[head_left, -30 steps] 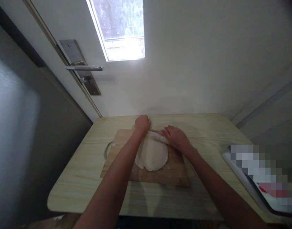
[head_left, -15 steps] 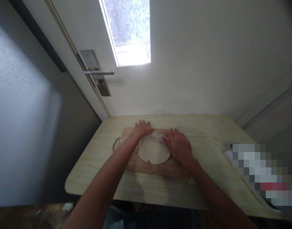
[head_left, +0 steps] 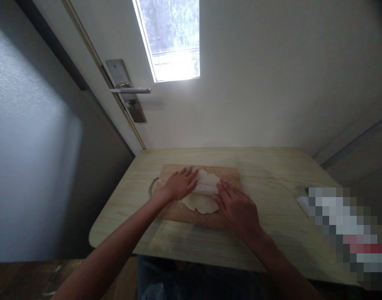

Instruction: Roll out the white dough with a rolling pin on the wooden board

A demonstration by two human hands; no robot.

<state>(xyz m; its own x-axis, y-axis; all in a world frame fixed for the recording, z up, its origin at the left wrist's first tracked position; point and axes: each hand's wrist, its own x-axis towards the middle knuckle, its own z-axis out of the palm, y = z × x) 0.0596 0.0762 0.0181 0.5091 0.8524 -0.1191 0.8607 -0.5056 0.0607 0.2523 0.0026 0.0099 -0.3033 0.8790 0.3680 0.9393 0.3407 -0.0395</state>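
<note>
A thin, rounded sheet of dough (head_left: 203,204) with an uneven edge lies on a wooden cutting board (head_left: 178,216). Across it runs a pale rolling pin (head_left: 205,189), whose ends are hidden under my hands. My left hand (head_left: 181,184) rests flat on the pin's left end, fingers stretched out and pointing up and to the right. On the other end presses my right hand (head_left: 236,202), its fingers also extended, over the right side of the dough.
The board lies on a light wood-patterned table (head_left: 272,175) and has a metal ring handle (head_left: 152,186) at its left. Behind stands a white door (head_left: 240,83) with a lever handle (head_left: 131,90). A blurred-out object (head_left: 343,229) lies at the table's right.
Both hands and the rolling pin have come back toward me, from the dough's far edge to its middle. The far part of the dough is now exposed. The view has shifted slightly.
</note>
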